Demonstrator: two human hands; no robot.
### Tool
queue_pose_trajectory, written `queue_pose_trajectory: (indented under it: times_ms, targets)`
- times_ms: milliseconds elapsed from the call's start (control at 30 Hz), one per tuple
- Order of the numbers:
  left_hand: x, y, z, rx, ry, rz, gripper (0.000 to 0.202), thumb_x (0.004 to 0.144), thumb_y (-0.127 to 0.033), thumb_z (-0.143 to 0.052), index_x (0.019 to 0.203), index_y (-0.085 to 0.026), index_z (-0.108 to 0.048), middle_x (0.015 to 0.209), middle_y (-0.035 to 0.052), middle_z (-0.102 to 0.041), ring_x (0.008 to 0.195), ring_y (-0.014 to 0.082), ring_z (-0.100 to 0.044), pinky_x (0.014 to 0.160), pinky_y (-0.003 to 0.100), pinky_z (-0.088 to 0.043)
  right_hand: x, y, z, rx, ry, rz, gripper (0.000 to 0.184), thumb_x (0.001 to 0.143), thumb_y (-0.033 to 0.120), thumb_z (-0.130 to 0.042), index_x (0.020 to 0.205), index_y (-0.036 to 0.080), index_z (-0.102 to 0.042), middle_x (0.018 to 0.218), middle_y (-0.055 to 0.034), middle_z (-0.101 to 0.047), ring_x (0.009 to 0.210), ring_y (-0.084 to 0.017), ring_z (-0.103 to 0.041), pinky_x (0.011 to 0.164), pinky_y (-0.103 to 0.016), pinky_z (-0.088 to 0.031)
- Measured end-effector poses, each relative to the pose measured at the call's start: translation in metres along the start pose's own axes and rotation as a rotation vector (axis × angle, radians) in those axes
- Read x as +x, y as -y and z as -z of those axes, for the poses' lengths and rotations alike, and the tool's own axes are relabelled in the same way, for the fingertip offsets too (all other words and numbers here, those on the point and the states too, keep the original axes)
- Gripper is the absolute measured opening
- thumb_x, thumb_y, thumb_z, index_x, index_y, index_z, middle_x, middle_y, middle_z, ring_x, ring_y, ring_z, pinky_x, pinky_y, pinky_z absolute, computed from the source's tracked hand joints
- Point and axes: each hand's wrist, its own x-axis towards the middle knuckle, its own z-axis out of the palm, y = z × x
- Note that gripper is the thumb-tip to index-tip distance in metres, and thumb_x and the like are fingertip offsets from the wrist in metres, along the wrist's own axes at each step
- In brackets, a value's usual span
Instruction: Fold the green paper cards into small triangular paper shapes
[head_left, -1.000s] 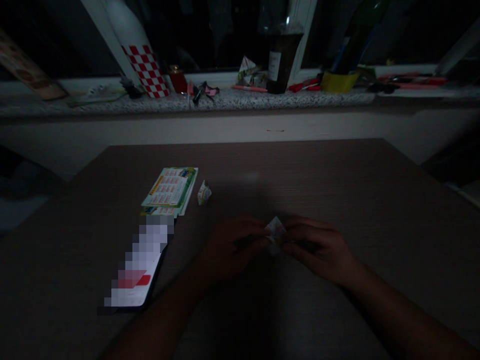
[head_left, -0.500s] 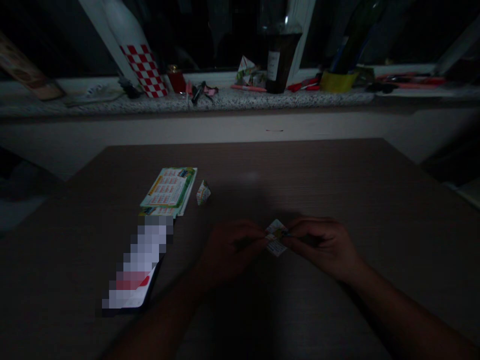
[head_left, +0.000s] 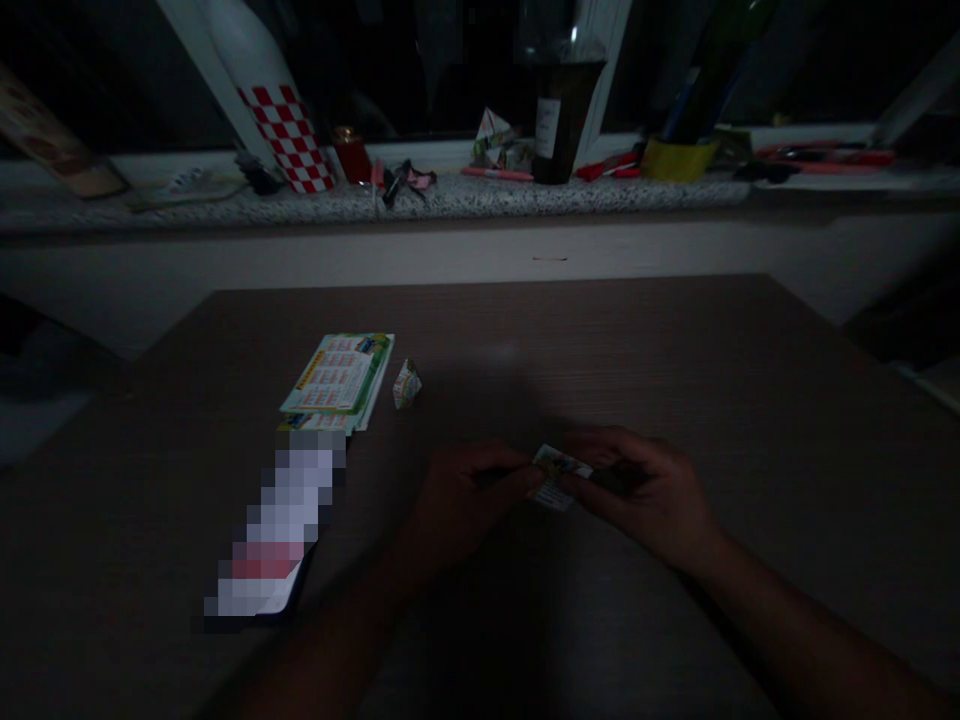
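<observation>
A small folded piece of printed paper [head_left: 553,492] is held between my two hands, above the brown table [head_left: 645,340]. My left hand [head_left: 469,500] pinches its left edge between thumb and fingertips. On the other side, the thumb and fingers of my right hand [head_left: 649,490] grip its right part. Up and to the left of my hands stands a small folded paper shape [head_left: 406,385]. Beside that lies a stack of printed calendar cards [head_left: 337,375]. The light is dim, so the folds in the paper are hard to make out.
A phone [head_left: 274,540] with a blurred screen lies left of my left arm. Along the granite windowsill [head_left: 465,198] behind the table stand a red-and-white chequered bottle [head_left: 289,135], a dark labelled bottle [head_left: 566,120], a yellow holder [head_left: 677,160] and a small red bottle [head_left: 352,158].
The held paper has turned from an upright diamond to a tilted position. My right fingers have shifted slightly up and left on it. The things on the table have stayed put.
</observation>
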Motion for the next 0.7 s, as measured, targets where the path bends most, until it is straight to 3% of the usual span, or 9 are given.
queue_pose_trajectory:
  times_ms: [233, 700]
  targets:
    - [-0.0016, -0.0020, -0.0014, 0.104, 0.027, -0.043, 0.013, 0.080, -0.027, -0.067, 0.074, -0.017, -0.074, 0.072, 0.0013, -0.068, 0.068, 0.0131, -0.061, 0.064, 0.022, -0.043, 0.0000, 0.0025, -0.0089, 0.187, 0.024, -0.129, 0.011, 0.076, 0.023, -0.072, 0.087, 0.021, -0.073, 0.073, -0.0008, -0.074, 0.062, -0.014, -0.069, 0.055, -0.022, -0.056]
    - [-0.0037, -0.0010, -0.0014, 0.143, 0.022, -0.075, 0.015, 0.080, -0.029, -0.067, 0.073, -0.017, -0.072, 0.068, 0.0007, -0.066, 0.064, 0.0123, -0.060, 0.059, 0.021, -0.042, -0.0016, 0.0029, -0.0108, 0.148, 0.022, -0.124, 0.005, 0.078, 0.022, -0.069, 0.081, 0.020, -0.072, 0.068, -0.0009, -0.073, 0.058, -0.013, -0.067, 0.052, -0.021, -0.054]
